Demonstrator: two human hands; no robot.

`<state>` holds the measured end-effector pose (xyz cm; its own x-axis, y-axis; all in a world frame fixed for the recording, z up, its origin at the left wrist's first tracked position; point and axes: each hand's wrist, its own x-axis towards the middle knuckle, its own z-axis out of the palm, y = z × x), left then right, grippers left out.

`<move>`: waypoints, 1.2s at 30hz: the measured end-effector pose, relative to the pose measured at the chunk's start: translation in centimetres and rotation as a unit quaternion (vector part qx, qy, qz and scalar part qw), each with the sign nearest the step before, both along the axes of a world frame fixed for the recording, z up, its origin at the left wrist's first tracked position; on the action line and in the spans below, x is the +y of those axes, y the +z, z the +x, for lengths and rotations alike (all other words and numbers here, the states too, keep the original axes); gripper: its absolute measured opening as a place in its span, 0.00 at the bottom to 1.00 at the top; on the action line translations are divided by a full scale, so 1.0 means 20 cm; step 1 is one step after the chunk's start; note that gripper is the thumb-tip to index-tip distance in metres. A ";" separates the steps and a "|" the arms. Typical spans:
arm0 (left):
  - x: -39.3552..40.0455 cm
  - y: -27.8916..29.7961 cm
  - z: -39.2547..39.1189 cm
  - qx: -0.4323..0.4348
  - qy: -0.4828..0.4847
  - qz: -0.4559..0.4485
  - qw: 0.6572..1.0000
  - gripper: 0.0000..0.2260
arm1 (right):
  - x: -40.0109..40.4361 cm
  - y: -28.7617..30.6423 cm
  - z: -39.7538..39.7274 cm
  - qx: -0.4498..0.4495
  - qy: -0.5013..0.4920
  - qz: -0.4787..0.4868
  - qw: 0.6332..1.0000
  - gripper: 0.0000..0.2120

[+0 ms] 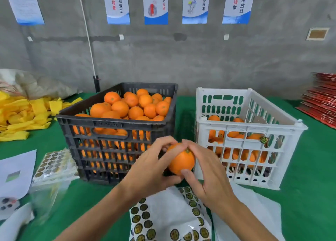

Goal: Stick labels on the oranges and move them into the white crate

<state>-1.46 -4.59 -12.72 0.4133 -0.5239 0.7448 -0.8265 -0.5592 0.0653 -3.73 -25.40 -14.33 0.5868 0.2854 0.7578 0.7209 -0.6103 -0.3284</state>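
An orange point(181, 159) is held between both hands above the green table, in front of the gap between the two crates. My left hand point(151, 166) grips it from the left with curled fingers. My right hand point(205, 171) holds it from the right, thumb pressed on its lower front. A black crate point(112, 124) heaped with oranges stands behind on the left. The white crate point(254, 129) on the right holds several oranges, one with a round label showing. A label sheet point(163, 217) with round dark stickers lies under my forearms.
More sticker sheets point(54, 164) in plastic lie left of the black crate, beside white papers point(16, 173). Yellow foam sleeves point(23, 113) are piled at far left. Red flat cartons point(321, 102) are stacked at far right. A concrete wall with posters rises behind.
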 end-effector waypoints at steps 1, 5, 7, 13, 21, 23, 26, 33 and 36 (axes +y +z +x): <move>0.00 -0.09 -0.03 0.034 -0.006 0.000 0.999 0.31 | 0.00 -0.06 -0.04 0.039 0.002 -0.007 0.999 0.27; 0.05 -0.45 -0.11 0.247 -0.007 -0.022 0.969 0.29 | -0.04 -0.33 -0.16 0.230 0.025 -0.033 0.972 0.31; 0.08 -0.58 -0.13 0.344 0.010 -0.076 0.936 0.30 | -0.06 -0.40 -0.18 0.239 0.044 -0.076 0.967 0.29; 0.07 -0.65 -0.14 0.393 0.059 -0.132 0.908 0.32 | -0.05 -0.47 -0.17 0.243 0.150 -0.193 0.939 0.30; 0.04 -0.62 -0.17 0.417 0.070 -0.191 0.886 0.33 | -0.03 -0.51 -0.16 0.294 0.151 -0.163 0.930 0.22; 0.03 -0.63 -0.18 0.418 0.067 -0.148 0.894 0.33 | -0.03 -0.52 -0.16 0.300 0.142 -0.150 0.931 0.18; 0.03 -0.65 -0.18 0.431 0.058 -0.138 0.890 0.32 | -0.03 -0.53 -0.16 0.285 0.131 -0.141 0.939 0.15; 0.05 -0.67 -0.16 0.438 0.053 -0.153 0.884 0.30 | -0.01 -0.52 -0.17 0.297 0.143 -0.114 0.937 0.11; 0.04 -0.67 -0.15 0.439 0.052 -0.156 0.883 0.30 | -0.02 -0.51 -0.17 0.308 0.144 -0.113 0.933 0.11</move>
<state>-4.54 -3.70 -26.12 0.9375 -0.2744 0.2139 -0.3249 -0.4710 0.8201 -7.06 -25.86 -24.58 0.7660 0.6103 0.2019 0.5820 -0.5250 -0.6210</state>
